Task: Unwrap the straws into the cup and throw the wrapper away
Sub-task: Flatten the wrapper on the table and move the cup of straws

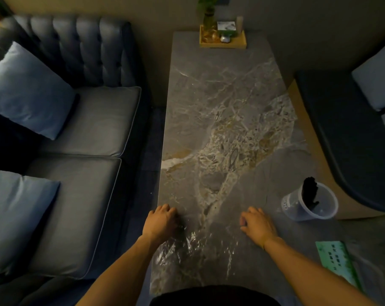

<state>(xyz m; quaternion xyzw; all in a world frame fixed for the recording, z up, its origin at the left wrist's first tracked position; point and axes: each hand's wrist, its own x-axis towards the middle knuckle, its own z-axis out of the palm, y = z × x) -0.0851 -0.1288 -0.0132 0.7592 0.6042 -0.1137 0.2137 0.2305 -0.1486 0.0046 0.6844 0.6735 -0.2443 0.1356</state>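
Observation:
A clear plastic cup (309, 206) stands on the marble table (220, 107) at the near right, with a bundle of black straws (310, 192) leaning inside it. A crumpled clear wrapper (191, 244) lies flat on the table near the front edge, between my arms. My left hand (161, 221) rests on the wrapper's far left corner, fingers curled down onto the film. My right hand (256, 225) lies at the wrapper's far right side, left of the cup, with its fingers curled under. Whether the right hand touches the film is unclear in the dim light.
A green printed packet (337, 261) lies at the near right corner of the table. A wooden tray (222, 44) with a bottle and small items sits at the far end. A blue sofa (81, 129) with cushions runs along the left, and a dark seat (352, 140) is on the right.

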